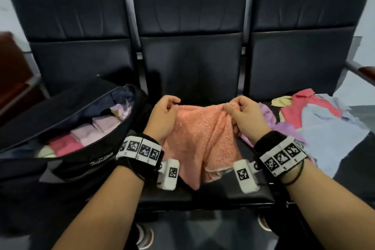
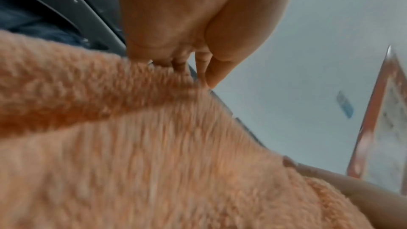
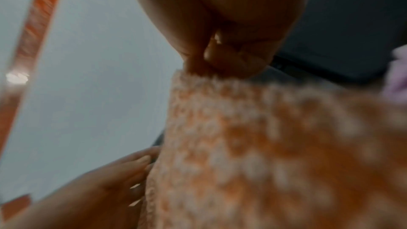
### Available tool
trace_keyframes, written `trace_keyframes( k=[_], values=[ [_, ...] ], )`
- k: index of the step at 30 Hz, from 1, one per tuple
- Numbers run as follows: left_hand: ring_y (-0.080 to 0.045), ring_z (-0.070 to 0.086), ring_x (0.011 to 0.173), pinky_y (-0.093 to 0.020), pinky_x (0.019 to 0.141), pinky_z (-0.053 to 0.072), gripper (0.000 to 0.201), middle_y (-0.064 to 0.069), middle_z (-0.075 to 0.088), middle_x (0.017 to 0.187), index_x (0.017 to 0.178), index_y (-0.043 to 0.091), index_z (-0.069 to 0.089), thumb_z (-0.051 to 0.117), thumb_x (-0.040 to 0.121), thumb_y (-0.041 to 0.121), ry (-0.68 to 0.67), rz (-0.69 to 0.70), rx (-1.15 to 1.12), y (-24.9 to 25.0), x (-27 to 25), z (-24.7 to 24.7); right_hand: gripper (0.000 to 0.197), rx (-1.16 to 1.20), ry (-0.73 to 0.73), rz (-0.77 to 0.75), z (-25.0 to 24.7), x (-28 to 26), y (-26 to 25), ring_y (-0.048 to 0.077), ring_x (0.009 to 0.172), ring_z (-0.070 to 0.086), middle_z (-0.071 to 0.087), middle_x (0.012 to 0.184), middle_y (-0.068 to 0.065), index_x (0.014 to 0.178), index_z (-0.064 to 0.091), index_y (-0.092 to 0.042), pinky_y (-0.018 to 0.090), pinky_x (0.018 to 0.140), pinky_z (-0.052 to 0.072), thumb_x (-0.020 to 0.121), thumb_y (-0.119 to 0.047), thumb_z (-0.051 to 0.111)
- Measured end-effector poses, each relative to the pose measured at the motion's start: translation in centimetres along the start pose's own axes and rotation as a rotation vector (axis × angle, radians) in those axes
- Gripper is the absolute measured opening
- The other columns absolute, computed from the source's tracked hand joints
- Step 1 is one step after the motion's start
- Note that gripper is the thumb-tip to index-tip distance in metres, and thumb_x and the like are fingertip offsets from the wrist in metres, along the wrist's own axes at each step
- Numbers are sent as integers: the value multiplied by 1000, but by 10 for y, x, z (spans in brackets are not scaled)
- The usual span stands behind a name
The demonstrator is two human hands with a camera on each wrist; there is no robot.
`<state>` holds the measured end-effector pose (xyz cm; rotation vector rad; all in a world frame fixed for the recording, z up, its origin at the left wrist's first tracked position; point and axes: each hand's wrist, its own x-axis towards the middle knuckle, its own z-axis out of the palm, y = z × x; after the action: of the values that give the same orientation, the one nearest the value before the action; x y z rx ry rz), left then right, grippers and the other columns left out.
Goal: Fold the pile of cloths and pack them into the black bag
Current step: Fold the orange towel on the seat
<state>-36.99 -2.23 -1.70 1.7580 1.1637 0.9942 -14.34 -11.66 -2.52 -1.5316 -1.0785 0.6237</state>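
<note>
The left hand (image 1: 165, 116) is closed in a pinch on the upper left corner of the orange towel (image 1: 199, 140); in the left wrist view the thumb and fingertips (image 2: 211, 76) are seen nipped together right at the fuzzy edge. The right hand (image 1: 246, 116) is likewise pinched on the upper right corner, its curled fingers (image 3: 222, 57) gathered on the hem. The two corners are held apart and lifted, so that the towel is hung between the hands and its creases can be let out by its own weight. This is judged to be the opening of a fold: the top edge is being squared before the cloth is doubled over. The towel is still slack in the middle and its lower edge is bunched on the middle seat (image 1: 205, 197), so more spreading is probably called for first.

The middle seat is kept free as the folding surface. To the left, just beside the left hand, the black bag (image 1: 60, 172) is laid open on its seat, with folded pink, pale and yellowish cloths (image 1: 81, 138) already packed side by side inside, room being left towards its far end. To the right, the unfolded pile (image 1: 324, 124) of lilac, red, blue and yellow pieces is spread within easy reach.
</note>
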Motion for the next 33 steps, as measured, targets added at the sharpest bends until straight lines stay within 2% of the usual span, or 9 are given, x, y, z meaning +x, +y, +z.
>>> trace_keyframes(
  k=[3, 5, 8, 11, 15, 20, 23, 27, 33],
  values=[
    [-16, 56, 90, -28, 87, 46, 24, -6, 58, 104, 113, 16, 64, 63, 91, 7, -30, -91, 211, -46, -21, 5, 8, -38, -33, 241, 11, -13, 54, 21, 46, 61, 63, 73, 13, 104, 57, -12, 33, 43, 52, 96, -13, 59],
    [-16, 56, 85, -28, 83, 46, 22, -2, 60, 95, 103, 18, 67, 65, 85, 5, -86, -153, 306, -74, -44, 14, 32, -145, -91, 340, 13, -25, 88, 28, 69, 67, 63, 100, 16, 125, 53, -8, 41, 62, 58, 94, -5, 58],
    [-15, 60, 76, -27, 73, 48, 23, 4, 63, 83, 87, 26, 67, 63, 83, 4, -269, -267, 341, -105, -80, 35, 47, -564, -206, 174, 20, -50, 122, 23, 102, 64, 65, 120, 7, 125, 62, -14, 34, 93, 50, 80, -3, 66],
    [-14, 65, 85, -30, 84, 55, 17, 6, 68, 91, 93, 27, 72, 70, 81, 15, -500, -332, 378, -122, -106, 57, 38, -627, -470, 97, 37, -74, 134, 15, 96, 64, 69, 110, 0, 114, 69, -21, 29, 93, 49, 78, -11, 68],
    [-13, 44, 112, -38, 103, 41, 39, 13, 49, 114, 99, 42, 65, 80, 63, 42, -566, -317, 625, -134, -121, 75, 48, -910, -801, -164, 52, -90, 150, 21, 119, 50, 57, 128, -2, 126, 64, -29, 31, 105, 35, 79, -26, 69],
    [-19, 37, 123, -34, 103, 34, 46, 9, 42, 123, 106, 41, 62, 79, 64, 44, -582, -330, 613, -135, -119, 80, 50, -1080, -856, -229, 57, -92, 155, 22, 121, 38, 47, 131, -6, 124, 62, -41, 38, 105, 35, 74, -40, 72],
    [-18, 38, 122, -33, 106, 36, 53, 8, 44, 123, 112, 38, 61, 79, 63, 52, -601, -309, 613, -132, -118, 82, 27, -1071, -809, -233, 57, -89, 152, 21, 115, 43, 55, 124, -9, 115, 70, -35, 38, 100, 40, 91, -32, 58],
    [-17, 46, 111, -39, 100, 43, 57, 9, 52, 113, 107, 35, 62, 75, 60, 65, -626, -265, 624, -119, -119, 84, 21, -925, -668, -171, 59, -86, 137, 21, 104, 54, 68, 103, -4, 99, 71, -21, 38, 91, 44, 91, -22, 52],
    [-20, 64, 77, -39, 73, 54, 10, 5, 68, 77, 75, 24, 60, 57, 82, 30, -431, -266, 388, -88, -108, 80, 16, -558, -539, -157, 57, -78, 75, 16, 84, 63, 71, 86, -2, 90, 69, -15, 33, 78, 48, 89, -11, 54]
  ],
)
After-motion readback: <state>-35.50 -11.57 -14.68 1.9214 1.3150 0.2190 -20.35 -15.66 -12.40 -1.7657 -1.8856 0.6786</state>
